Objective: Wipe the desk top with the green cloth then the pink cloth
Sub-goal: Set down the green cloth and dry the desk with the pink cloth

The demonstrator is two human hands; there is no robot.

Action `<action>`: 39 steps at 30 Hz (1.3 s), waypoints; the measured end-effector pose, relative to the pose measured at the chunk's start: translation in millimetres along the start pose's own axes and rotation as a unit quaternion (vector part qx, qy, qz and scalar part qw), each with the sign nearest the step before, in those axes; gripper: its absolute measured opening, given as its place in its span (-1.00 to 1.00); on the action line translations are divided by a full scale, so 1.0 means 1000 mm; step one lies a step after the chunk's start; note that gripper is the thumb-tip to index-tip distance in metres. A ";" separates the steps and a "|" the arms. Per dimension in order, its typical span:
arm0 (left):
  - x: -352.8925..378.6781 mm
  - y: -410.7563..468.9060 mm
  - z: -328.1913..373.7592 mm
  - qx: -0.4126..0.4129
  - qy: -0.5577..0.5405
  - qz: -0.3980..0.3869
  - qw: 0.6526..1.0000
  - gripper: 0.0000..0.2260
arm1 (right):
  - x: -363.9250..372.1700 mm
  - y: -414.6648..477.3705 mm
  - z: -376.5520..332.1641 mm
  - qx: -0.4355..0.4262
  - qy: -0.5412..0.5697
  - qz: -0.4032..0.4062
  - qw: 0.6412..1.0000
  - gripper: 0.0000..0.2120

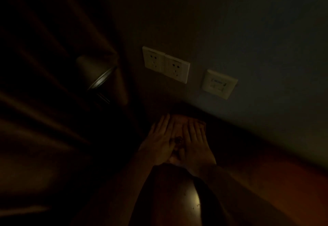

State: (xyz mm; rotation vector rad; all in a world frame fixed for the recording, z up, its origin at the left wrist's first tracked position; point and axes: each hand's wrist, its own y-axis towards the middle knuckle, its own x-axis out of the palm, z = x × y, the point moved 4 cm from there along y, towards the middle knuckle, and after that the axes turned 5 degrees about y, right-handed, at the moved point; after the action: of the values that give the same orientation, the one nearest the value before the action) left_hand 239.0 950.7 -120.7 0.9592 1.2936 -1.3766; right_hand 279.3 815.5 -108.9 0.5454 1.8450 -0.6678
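Item 1, cloth (179,119): lies flat on the desk (266,181) at its far end, close to the foot of the wall (248,30). The light is too dim to tell whether it is the green one or the pink one.

Item 2, your left hand (159,141): palm down on the cloth, fingers straight and together, pointing toward the wall. It presses and grips nothing.

Item 3, your right hand (194,142): just beside the left, also flat on the cloth with straight fingers and nothing clasped. The thumbs lie close together; whether they touch cannot be told.

Item 4, desk: dark reddish-brown wood, with a glossy highlight near the lower edge of the view.

Item 5, wall fittings: a pale double socket (166,64) above your hands and a single pale plate (219,83) to its right.

Item 6, curtain (44,101): dark folds filling the left side.
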 end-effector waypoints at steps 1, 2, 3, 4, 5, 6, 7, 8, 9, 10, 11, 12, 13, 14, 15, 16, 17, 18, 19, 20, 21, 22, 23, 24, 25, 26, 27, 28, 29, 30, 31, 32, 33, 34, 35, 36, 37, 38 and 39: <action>0.004 -0.019 0.003 0.000 0.008 0.006 1.000 -0.29 | 0.003 -0.014 -0.006 -0.009 0.004 0.003 1.000 0.10; 0.007 -0.037 0.006 -0.005 0.009 0.013 1.000 -0.31 | 0.006 -0.028 -0.010 -0.019 0.011 0.018 1.000 0.01; 0.009 -0.048 0.007 -0.012 0.007 0.017 1.000 -0.33 | 0.010 -0.039 -0.014 -0.031 0.012 0.021 0.999 -0.11; 0.011 -0.053 0.008 -0.020 0.004 0.013 1.000 -0.34 | 0.013 -0.046 -0.016 -0.044 0.000 0.025 0.999 -0.21; 0.012 -0.056 0.010 -0.029 0.006 0.001 1.000 -0.34 | 0.017 -0.050 -0.014 -0.053 -0.010 0.017 0.998 -0.24; 0.012 -0.055 0.011 -0.037 0.012 -0.004 0.999 -0.35 | 0.021 -0.051 -0.012 -0.058 -0.016 0.009 0.998 -0.20; 0.012 -0.052 0.011 -0.038 0.019 -0.002 0.999 -0.36 | 0.024 -0.048 -0.010 -0.065 -0.019 0.010 0.998 -0.13; 0.011 -0.048 0.010 -0.033 0.023 -0.002 0.999 -0.36 | 0.026 -0.044 -0.008 -0.071 -0.026 0.012 0.997 -0.06; 0.010 -0.042 0.008 -0.030 0.026 -0.004 0.999 -0.36 | 0.024 -0.039 -0.008 -0.075 -0.041 0.015 0.996 -0.01; 0.008 -0.034 0.007 -0.028 0.027 -0.005 0.999 -0.35 | 0.020 -0.032 -0.007 -0.070 -0.056 0.023 0.996 0.03; 0.004 -0.024 0.005 -0.027 0.020 -0.008 0.999 -0.36 | 0.018 -0.023 -0.004 -0.062 -0.067 0.036 0.995 0.05; 0.000 -0.014 0.004 -0.030 0.009 -0.014 0.999 -0.38 | 0.015 -0.014 -0.001 -0.054 -0.066 0.057 0.995 0.05; -0.005 -0.005 0.004 -0.034 -0.001 -0.016 0.999 -0.39 | 0.011 -0.006 0.003 -0.040 -0.056 0.074 0.995 0.04; -0.007 0.002 0.005 -0.034 -0.007 -0.012 0.999 -0.39 | 0.009 0.000 0.009 -0.021 -0.041 0.067 0.997 0.06; -0.009 0.003 0.007 -0.031 -0.013 -0.013 0.999 -0.39 | 0.009 0.000 0.012 -0.006 -0.030 0.054 0.998 0.12; -0.008 -0.005 0.009 -0.031 -0.016 -0.015 0.999 -0.39 | 0.013 -0.004 0.010 -0.003 -0.021 0.041 0.999 0.17; -0.005 -0.019 0.008 -0.032 -0.015 -0.017 0.999 -0.39 | 0.018 -0.012 0.002 -0.002 -0.013 0.035 0.999 0.17; -0.001 -0.037 0.008 -0.033 -0.010 -0.020 0.999 -0.39 | 0.022 -0.027 -0.010 -0.005 -0.011 0.033 0.999 0.11; 0.004 -0.056 0.009 -0.029 -0.002 -0.028 0.999 -0.38 | 0.027 -0.044 -0.023 -0.018 -0.013 0.030 0.999 0.05; 0.008 -0.072 0.009 -0.021 0.005 -0.036 0.999 -0.35 | 0.030 -0.061 -0.034 -0.034 -0.007 0.026 0.999 0.00; 0.010 -0.084 0.010 -0.011 0.017 -0.042 0.999 -0.31 | 0.033 -0.073 -0.041 -0.041 0.002 0.023 0.999 -0.04; 0.011 -0.088 0.010 -0.002 0.030 -0.043 0.999 -0.28 | 0.031 -0.079 -0.044 -0.042 0.006 0.027 0.999 -0.09; 0.010 -0.087 0.009 0.001 0.037 -0.040 0.999 -0.28 | 0.029 -0.078 -0.043 -0.045 0.005 0.034 0.998 -0.16; 0.010 -0.082 0.008 -0.001 0.031 -0.040 0.999 -0.30 | 0.028 -0.072 -0.040 -0.045 -0.001 0.031 0.999 -0.21; 0.009 -0.075 0.007 -0.007 0.016 -0.047 0.999 -0.34 | 0.026 -0.064 -0.036 -0.037 -0.009 0.018 0.999 -0.21; 0.009 -0.068 0.006 -0.014 0.003 -0.047 0.999 -0.36 | 0.026 -0.053 -0.030 -0.019 -0.021 0.000 1.000 -0.20; 0.008 -0.060 0.005 -0.019 -0.001 -0.037 0.999 -0.36 | 0.023 -0.044 -0.025 0.000 -0.028 -0.005 1.000 -0.19; 0.006 -0.054 0.005 -0.019 0.003 -0.028 0.999 -0.36 | 0.021 -0.039 -0.023 0.014 -0.028 -0.007 0.999 -0.15; 0.005 -0.051 0.005 -0.016 0.006 -0.023 1.000 -0.35 | 0.022 -0.036 -0.025 0.020 -0.024 -0.005 0.999 -0.08; 0.004 -0.053 0.005 -0.013 0.007 -0.026 1.000 -0.35 | 0.022 -0.040 -0.031 0.024 -0.019 -0.003 1.000 0.03; 0.004 -0.058 0.006 -0.008 0.010 -0.030 0.999 -0.35 | 0.026 -0.047 -0.038 0.021 -0.018 0.002 1.000 0.09; 0.005 -0.065 0.008 -0.004 0.017 -0.030 0.999 -0.35 | 0.030 -0.056 -0.045 0.016 -0.023 0.011 1.000 0.11; 0.007 -0.073 0.010 0.001 0.025 -0.026 0.999 -0.34 | 0.035 -0.066 -0.049 0.008 -0.026 0.014 1.000 0.11; 0.008 -0.080 0.012 0.006 0.040 -0.021 0.999 -0.33 | 0.039 -0.074 -0.053 0.001 -0.026 0.007 1.000 0.10; 0.009 -0.086 0.013 0.010 0.057 -0.017 0.998 -0.30 | 0.040 -0.079 -0.054 -0.003 -0.025 0.002 1.000 0.08; 0.010 -0.088 0.015 0.016 0.075 -0.007 0.997 -0.28 | 0.040 -0.079 -0.052 -0.009 -0.025 0.003 1.000 0.05; 0.010 -0.087 0.017 0.023 0.092 0.006 0.995 -0.27 | 0.036 -0.076 -0.052 -0.017 -0.027 0.010 0.999 0.04; 0.009 -0.083 0.019 0.030 0.101 0.019 0.994 -0.26 | 0.032 -0.069 -0.051 -0.024 -0.025 0.012 0.999 0.07; 0.007 -0.076 0.018 0.039 0.101 0.025 0.994 -0.24 | 0.028 -0.061 -0.050 -0.025 -0.024 0.010 0.999 0.13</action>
State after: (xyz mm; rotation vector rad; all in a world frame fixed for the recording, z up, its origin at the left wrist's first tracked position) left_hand 164.3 928.0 -108.6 1.2008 1.3626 -1.3266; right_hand 196.7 805.5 -109.2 0.5102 1.8044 -0.6140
